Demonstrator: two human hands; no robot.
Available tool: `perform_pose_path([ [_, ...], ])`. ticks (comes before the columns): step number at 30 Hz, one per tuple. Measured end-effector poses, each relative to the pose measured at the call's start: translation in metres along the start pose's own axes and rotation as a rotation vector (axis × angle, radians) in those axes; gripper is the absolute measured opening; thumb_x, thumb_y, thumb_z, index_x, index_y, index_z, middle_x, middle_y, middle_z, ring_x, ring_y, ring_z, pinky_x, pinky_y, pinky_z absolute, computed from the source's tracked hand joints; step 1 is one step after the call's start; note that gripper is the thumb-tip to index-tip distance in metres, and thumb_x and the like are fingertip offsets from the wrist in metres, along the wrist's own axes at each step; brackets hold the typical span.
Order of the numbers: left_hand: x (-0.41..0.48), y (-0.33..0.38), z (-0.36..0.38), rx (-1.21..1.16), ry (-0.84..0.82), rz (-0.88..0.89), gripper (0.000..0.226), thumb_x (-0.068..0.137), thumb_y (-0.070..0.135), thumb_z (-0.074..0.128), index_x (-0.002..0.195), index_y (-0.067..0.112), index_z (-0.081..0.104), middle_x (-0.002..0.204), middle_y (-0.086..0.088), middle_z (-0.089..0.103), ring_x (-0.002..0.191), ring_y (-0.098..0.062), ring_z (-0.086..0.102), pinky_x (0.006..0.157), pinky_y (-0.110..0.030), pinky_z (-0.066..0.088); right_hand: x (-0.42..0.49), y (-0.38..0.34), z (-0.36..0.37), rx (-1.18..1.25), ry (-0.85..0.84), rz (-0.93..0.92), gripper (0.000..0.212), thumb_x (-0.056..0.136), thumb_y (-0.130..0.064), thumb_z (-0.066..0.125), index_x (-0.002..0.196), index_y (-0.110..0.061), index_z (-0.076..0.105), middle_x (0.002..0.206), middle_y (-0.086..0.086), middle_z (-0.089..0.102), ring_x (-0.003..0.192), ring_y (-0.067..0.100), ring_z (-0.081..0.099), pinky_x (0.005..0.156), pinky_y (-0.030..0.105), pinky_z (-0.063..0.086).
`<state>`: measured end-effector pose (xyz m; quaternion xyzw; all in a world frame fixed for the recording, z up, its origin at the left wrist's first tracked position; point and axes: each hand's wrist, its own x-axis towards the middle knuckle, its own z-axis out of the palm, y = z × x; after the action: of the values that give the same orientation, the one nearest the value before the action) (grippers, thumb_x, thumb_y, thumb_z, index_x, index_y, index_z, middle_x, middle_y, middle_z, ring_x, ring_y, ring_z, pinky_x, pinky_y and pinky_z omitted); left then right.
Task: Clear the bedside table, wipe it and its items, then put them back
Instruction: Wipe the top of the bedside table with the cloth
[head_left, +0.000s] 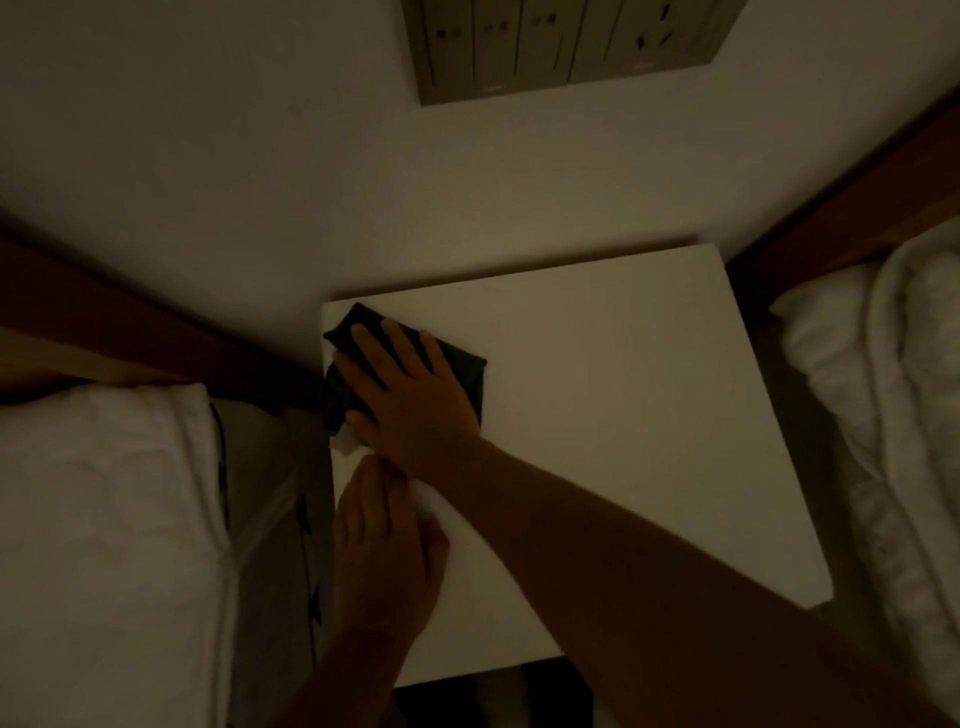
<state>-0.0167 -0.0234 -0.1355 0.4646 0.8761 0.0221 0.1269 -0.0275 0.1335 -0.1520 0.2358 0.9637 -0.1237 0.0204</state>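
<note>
The white bedside table fills the middle of the dim view, its top bare apart from a dark folded cloth at its far left corner. My right hand lies flat on that cloth with fingers spread, pressing it to the tabletop. My left hand rests on the table's left edge just below, fingers curled; a small white scrap shows between the two hands, and I cannot tell if the left hand holds it.
A bed with a white pillow lies to the left, white bedding to the right. Brown wooden headboards flank the table. A panel of switches and sockets sits on the wall above.
</note>
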Motion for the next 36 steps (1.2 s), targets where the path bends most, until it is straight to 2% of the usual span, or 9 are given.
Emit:
perform_pose_path([
  [3,0.001,-0.001,0.001,-0.012,0.029,0.04,0.066,0.087,0.038,0.039,0.145,0.007,0.031,0.147,-0.022,0.036,0.133,-0.039,0.035,0.108,-0.052,0.035,-0.013,0.03,-0.007,-0.013,0.013,0.04,0.065,0.094,-0.054,0.036,0.152,-0.026,0.027,0.162,0.007,0.02,0.148,0.032,0.017,0.119,0.054,0.012],
  [8,0.0,-0.001,0.002,-0.01,0.081,0.065,0.059,0.088,0.033,0.04,0.143,0.013,0.041,0.148,-0.022,0.035,0.135,-0.039,0.033,0.111,-0.05,0.028,-0.065,0.117,-0.022,-0.061,0.069,0.317,0.063,0.092,-0.052,0.039,0.149,-0.026,0.035,0.16,0.008,0.026,0.146,0.032,0.025,0.116,0.051,0.02],
  [12,0.0,-0.001,0.002,-0.029,0.08,0.072,0.057,0.088,0.031,0.041,0.142,0.014,0.044,0.149,-0.022,0.035,0.136,-0.04,0.033,0.11,-0.05,0.03,-0.131,0.177,-0.037,-0.138,0.042,0.507,0.065,0.093,-0.052,0.035,0.153,-0.028,0.022,0.162,0.008,0.019,0.147,0.033,0.019,0.118,0.054,0.018],
  [16,0.0,0.0,0.001,-0.024,0.049,0.052,0.057,0.089,0.034,0.039,0.144,0.019,0.042,0.151,-0.02,0.032,0.139,-0.039,0.03,0.113,-0.049,0.027,-0.196,0.185,-0.039,-0.113,0.026,0.741,0.064,0.095,-0.053,0.028,0.154,-0.028,0.018,0.162,0.009,0.014,0.149,0.032,0.011,0.119,0.055,0.014],
  [19,-0.001,0.0,0.001,-0.04,0.062,0.052,0.056,0.089,0.033,0.04,0.143,0.019,0.043,0.151,-0.02,0.032,0.139,-0.039,0.03,0.113,-0.05,0.027,-0.236,0.16,-0.029,-0.109,0.006,0.8,0.065,0.096,-0.054,0.022,0.154,-0.026,0.017,0.163,0.01,0.01,0.15,0.033,0.007,0.119,0.056,0.013],
  [22,-0.001,-0.001,0.002,-0.062,0.088,0.059,0.056,0.089,0.032,0.041,0.143,0.018,0.044,0.15,-0.02,0.033,0.138,-0.038,0.031,0.113,-0.05,0.028,-0.253,0.127,-0.021,-0.098,-0.027,0.73,0.066,0.096,-0.052,0.026,0.155,-0.024,0.017,0.164,0.01,0.008,0.15,0.034,0.004,0.119,0.056,0.012],
  [25,-0.002,-0.002,0.002,-0.081,0.072,0.053,0.057,0.089,0.035,0.039,0.143,0.018,0.043,0.152,-0.018,0.032,0.14,-0.037,0.029,0.115,-0.047,0.023,-0.256,0.09,-0.014,-0.074,-0.05,0.599,0.067,0.095,-0.052,0.032,0.154,-0.022,0.02,0.163,0.011,0.01,0.15,0.036,0.009,0.117,0.058,0.016],
  [31,-0.002,-0.004,0.0,-0.207,0.049,0.069,0.057,0.093,0.043,0.033,0.144,0.019,0.043,0.155,-0.016,0.03,0.143,-0.034,0.025,0.116,-0.05,0.025,-0.227,-0.015,0.002,0.021,-0.097,0.141,0.064,0.095,-0.052,0.041,0.151,-0.023,0.031,0.163,0.008,0.016,0.149,0.035,0.012,0.114,0.058,0.023],
  [36,-0.004,-0.018,0.0,-0.473,0.039,0.102,0.052,0.095,0.04,0.034,0.144,0.023,0.043,0.159,-0.005,0.023,0.148,-0.021,0.014,0.121,-0.04,0.013,-0.203,-0.069,0.024,0.085,-0.058,-0.156,0.058,0.098,-0.047,0.041,0.147,-0.017,0.039,0.157,0.009,0.032,0.148,0.033,0.018,0.117,0.055,0.023],
])
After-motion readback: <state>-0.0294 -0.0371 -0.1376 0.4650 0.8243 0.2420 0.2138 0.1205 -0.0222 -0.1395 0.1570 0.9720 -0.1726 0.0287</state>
